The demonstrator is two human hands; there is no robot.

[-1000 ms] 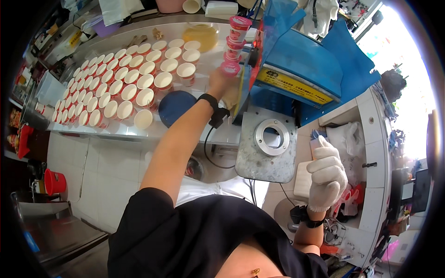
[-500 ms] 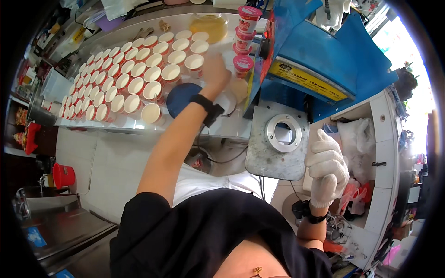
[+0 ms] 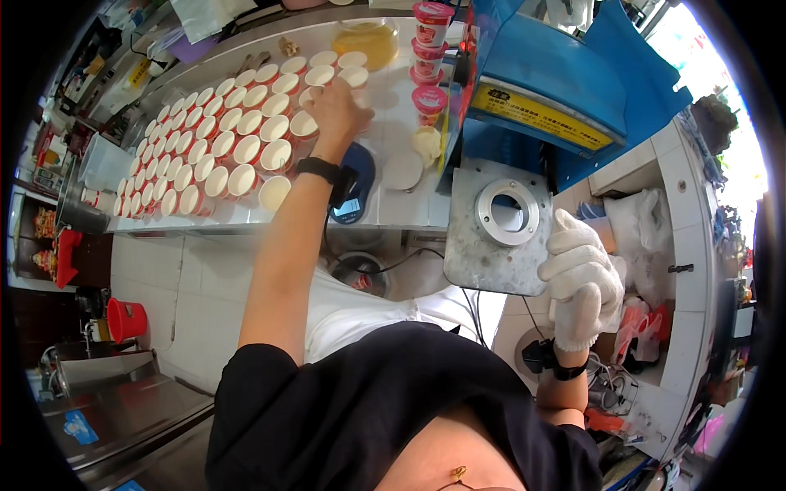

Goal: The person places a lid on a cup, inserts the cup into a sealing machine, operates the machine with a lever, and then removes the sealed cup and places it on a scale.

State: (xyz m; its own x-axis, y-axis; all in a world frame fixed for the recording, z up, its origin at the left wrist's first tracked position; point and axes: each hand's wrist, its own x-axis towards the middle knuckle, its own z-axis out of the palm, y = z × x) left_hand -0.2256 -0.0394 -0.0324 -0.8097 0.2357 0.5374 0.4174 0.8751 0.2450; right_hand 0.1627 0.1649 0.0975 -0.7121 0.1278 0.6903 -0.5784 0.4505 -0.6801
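My left hand (image 3: pixel 340 114) reaches over the right side of the white and red paper cups (image 3: pixel 245 178), which stand in close rows with open tops. Its fingers curl around one cup there, mostly hidden under the palm. Below the wrist lies a blue scale (image 3: pixel 357 182) with a lit display, partly covered by the forearm. In a white knitted glove, my right hand (image 3: pixel 583 274) is loosely closed beside the metal plate (image 3: pixel 487 270); nothing shows in it. The plate carries a silver ring (image 3: pixel 507 213) with a round opening.
Over the plate rises a blue machine (image 3: pixel 565 74) with a yellow label. Stacked pink-lidded cups (image 3: pixel 429 61) stand left of it. A bowl of yellowish liquid (image 3: pixel 364 42) is at the back. A white disc (image 3: pixel 403 170) lies near a cream-coloured lump (image 3: pixel 426 146). A red bucket (image 3: pixel 126 319) stands at left.
My left hand has moved left from beside the cups onto one at the right side, uncovering more of the scale. My right hand stays beside the plate. The view has shifted slightly.
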